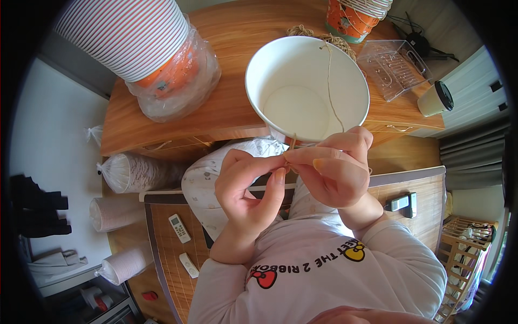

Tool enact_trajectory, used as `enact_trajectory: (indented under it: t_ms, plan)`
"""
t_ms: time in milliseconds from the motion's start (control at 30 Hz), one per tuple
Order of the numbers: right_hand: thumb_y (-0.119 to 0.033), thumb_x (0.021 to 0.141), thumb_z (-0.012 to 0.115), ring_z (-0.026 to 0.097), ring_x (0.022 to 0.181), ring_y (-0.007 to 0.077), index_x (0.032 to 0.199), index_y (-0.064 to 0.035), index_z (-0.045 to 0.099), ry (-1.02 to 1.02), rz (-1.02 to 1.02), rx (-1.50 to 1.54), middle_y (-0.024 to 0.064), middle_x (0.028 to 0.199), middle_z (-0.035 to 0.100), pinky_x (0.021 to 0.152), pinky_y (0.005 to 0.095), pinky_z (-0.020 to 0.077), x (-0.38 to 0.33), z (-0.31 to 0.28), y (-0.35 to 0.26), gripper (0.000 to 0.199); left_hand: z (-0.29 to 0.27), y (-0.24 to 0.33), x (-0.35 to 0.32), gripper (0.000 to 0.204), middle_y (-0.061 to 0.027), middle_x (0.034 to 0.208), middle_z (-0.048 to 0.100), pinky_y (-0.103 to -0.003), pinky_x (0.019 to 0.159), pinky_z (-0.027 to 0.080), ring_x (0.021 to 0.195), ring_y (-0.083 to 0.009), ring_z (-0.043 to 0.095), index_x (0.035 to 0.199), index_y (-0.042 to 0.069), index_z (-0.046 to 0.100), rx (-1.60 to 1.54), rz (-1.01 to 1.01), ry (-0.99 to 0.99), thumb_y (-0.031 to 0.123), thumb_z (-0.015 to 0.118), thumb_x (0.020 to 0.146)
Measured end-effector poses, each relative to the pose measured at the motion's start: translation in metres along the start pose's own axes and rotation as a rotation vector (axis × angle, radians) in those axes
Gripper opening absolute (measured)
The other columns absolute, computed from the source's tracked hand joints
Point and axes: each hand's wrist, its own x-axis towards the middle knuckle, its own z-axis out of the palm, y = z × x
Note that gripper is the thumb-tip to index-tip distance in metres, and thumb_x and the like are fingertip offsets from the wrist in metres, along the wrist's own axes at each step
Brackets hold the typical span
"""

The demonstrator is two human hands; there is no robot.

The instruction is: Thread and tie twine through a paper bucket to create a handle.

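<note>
A large white paper bucket [283,65] stands at the near edge of the wooden table, its open top tilted toward me. A thin beige string [329,81] passes through the far rim and runs down across the inside to the near side. Just outside the near rim, my left hand [245,186] and my right hand [340,167] meet, both pinching the string's end by a short strand at the rim. Thumbs and index fingers press together there. The fingers partly hide the string between them, so I cannot see whether it is knotted.
A tall stack of nested paper buckets [127,40] in clear plastic stands left on the table [232,70]. Behind the bucket lies a bundle of string [302,31]. To the right are orange buckets [350,21], a clear plastic tray [391,70] and a lidded cup [436,100].
</note>
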Motion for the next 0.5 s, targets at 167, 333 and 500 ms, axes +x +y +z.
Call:
enact_trajectory:
  t_ms: [167,333,500]
  plan:
    - [-0.008,0.066,0.081,0.054,0.08,0.0104,0.085,-0.0133,0.059,0.021,0.051,0.024,-0.009,0.092,0.072,0.075,0.0306,0.0298,0.0002,0.0,-0.0013,0.029,0.0017,0.0026,0.0033,0.016,-0.0007,0.078,0.07,-0.029,0.065,0.041,0.064,-0.017,0.052,0.087,0.005,0.071,0.181,0.132,0.068,0.004,0.074,0.07]
    - [-0.008,0.066,0.082,0.054,0.08,0.0105,0.082,-0.0132,0.058,0.016,0.045,0.02,-0.0087,0.091,0.072,0.075,0.0302,0.0301,0.0004,0.0,-0.0002,0.03,0.0047,0.003,0.0071,0.016,-0.0005,0.078,0.07,-0.03,0.065,0.041,0.065,-0.0166,0.057,0.084,0.007,0.071,0.313,0.236,0.116,0.004,0.075,0.069]
    - [-0.008,0.065,0.082,0.054,0.079,0.0105,0.082,-0.0133,0.058,0.03,0.04,0.021,-0.0086,0.091,0.072,0.074,0.0294,0.0303,0.0008,0.0006,0.0005,0.03,0.0064,0.0005,0.0087,0.015,-0.0006,0.077,0.07,-0.03,0.063,0.041,0.063,-0.017,0.055,0.083,0.008,0.071,0.309,0.283,0.112,0.003,0.074,0.069]
